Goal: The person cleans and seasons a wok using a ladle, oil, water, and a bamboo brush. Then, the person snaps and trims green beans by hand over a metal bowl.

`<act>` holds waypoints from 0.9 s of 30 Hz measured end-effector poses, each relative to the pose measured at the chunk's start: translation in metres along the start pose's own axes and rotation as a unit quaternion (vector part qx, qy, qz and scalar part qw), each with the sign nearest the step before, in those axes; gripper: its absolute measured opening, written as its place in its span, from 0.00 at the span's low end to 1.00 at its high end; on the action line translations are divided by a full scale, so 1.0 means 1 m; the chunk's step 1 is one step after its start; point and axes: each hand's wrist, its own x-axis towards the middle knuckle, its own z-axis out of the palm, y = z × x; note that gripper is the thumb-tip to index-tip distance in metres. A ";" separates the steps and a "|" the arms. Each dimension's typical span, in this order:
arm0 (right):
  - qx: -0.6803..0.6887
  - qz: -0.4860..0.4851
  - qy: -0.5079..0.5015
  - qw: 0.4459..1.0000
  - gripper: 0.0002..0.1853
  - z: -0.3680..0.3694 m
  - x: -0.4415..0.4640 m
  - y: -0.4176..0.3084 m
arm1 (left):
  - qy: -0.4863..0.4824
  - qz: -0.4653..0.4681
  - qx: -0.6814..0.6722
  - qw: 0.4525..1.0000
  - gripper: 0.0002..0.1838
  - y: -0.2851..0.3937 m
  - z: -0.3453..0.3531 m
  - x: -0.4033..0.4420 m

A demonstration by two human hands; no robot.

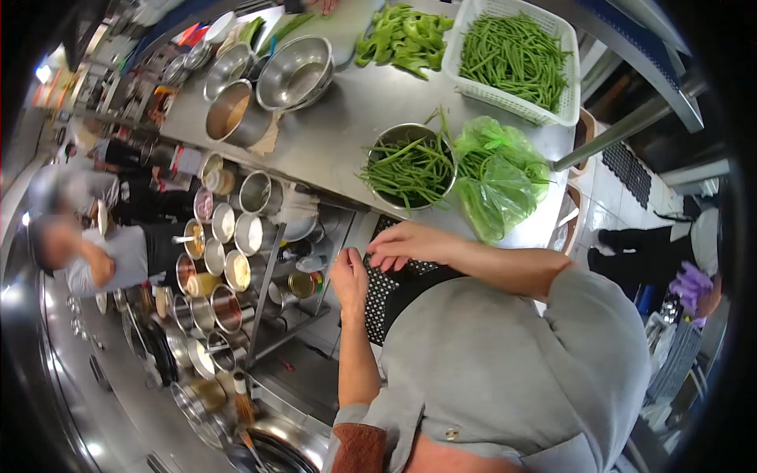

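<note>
Beans (410, 167) lie in the bowl (400, 132) beside the plastic bag (501, 193).

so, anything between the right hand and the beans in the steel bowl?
Only the near rim of the steel bowl; nothing visible covers the beans. Green bag sits beside the bowl, not between it and the right hand.

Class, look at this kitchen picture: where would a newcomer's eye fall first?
Probably on the white basket of green beans, on the steel table at the picture's upper right. Below it, another heap fills a metal bowl, beside a bright green bag. Then the left hand and right hand, close together just off the table's edge.
</note>
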 end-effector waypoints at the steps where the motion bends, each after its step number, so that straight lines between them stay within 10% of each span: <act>1: -0.020 -0.048 0.021 0.998 0.19 -0.012 -0.012 -0.004 | -0.010 0.010 -0.003 1.000 0.15 -0.007 0.005 0.003; 7: -0.237 -0.210 0.476 0.821 0.17 -0.101 -0.043 -0.031 | -0.167 0.001 -0.381 0.909 0.13 0.013 0.024 0.031; 12: -0.417 0.001 0.543 0.729 0.22 -0.170 0.000 -0.023 | -0.284 -0.028 -0.525 0.802 0.42 0.042 0.018 0.070; 14: -0.482 -0.137 0.550 0.668 0.19 -0.181 0.013 -0.001 | -0.331 -0.050 -0.524 0.783 0.35 0.046 0.026 0.083; 16: -0.379 -0.071 0.544 0.745 0.14 -0.161 0.012 -0.029 | -0.363 -0.079 -0.533 0.760 0.13 0.054 0.027 0.092; 27: -0.276 -0.146 0.593 0.743 0.05 -0.044 -0.002 -0.102 | -0.340 -0.093 -0.656 0.668 0.09 0.061 0.053 0.096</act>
